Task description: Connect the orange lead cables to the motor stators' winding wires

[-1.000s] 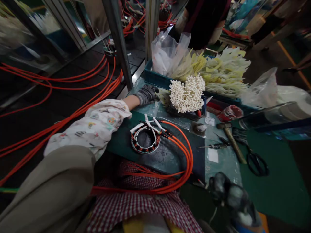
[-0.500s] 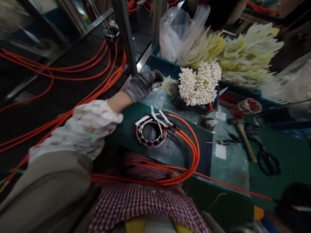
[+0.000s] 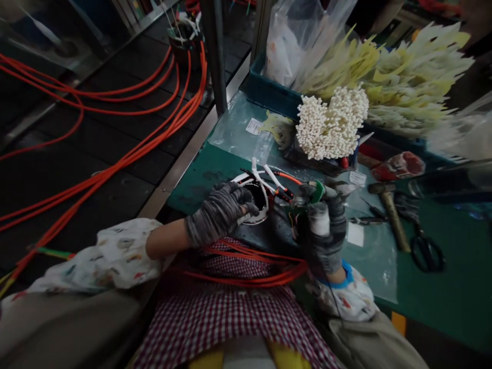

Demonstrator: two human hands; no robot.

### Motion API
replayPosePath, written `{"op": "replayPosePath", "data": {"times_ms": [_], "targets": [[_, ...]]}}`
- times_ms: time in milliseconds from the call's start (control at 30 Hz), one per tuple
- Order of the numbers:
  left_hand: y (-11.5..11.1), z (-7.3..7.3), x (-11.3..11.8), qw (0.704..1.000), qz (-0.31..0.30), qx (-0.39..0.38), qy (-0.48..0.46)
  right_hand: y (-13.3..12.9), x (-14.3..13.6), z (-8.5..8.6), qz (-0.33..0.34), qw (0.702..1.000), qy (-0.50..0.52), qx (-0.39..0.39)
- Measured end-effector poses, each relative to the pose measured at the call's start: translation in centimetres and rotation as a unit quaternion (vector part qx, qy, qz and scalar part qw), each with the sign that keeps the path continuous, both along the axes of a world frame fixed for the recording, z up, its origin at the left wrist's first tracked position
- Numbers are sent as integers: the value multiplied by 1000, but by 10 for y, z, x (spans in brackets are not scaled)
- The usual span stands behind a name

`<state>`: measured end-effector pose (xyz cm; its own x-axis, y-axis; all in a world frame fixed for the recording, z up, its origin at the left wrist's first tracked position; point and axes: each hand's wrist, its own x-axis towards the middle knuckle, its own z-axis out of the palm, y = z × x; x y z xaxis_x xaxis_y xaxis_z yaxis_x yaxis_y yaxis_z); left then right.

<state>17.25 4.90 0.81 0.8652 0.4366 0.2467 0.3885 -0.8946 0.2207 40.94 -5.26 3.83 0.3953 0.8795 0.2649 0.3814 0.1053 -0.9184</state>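
A motor stator [image 3: 257, 224], a ring with copper windings, lies on the bench with white sleeves [image 3: 272, 177] and orange cables [image 3: 290, 178] at its far side. My left hand [image 3: 221, 212], in a grey knit glove, has its fingers curled over the ring's left edge and hides that part. To the right of the ring, my gloved right hand [image 3: 325, 230] is closed on a small green object [image 3: 317, 192] with thin wires hanging from it; its kind is unclear. White tape [image 3: 319, 219] wraps one finger of that hand.
Behind stand a bundle of white thin tubes [image 3: 330, 123] and a blue bin [image 3: 269, 92] of yellowish sleeves. A hammer [image 3: 392, 215], scissors [image 3: 425, 251] and a red can [image 3: 400, 166] lie right. Long orange cables [image 3: 115, 169] run along the left floor.
My left hand has come back from the bench's far left corner to the stator. My right hand has come into view beside it, holding the green object. The view has shifted slightly.
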Motion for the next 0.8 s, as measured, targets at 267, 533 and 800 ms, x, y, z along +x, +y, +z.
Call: {"op": "replayPosePath", "data": {"times_ms": [267,533,800], "targets": [[-24,-11,-27,989,-55,100,-95,13,-35,-14,116,955,-266,59],[46,-8,-48,930,97,-243,-259,22,-50,-19,152,822,-547,-56],[40,-10,-15,876,-79,-455,-137,-14,-50,-31,158,865,-475,-29]]}}
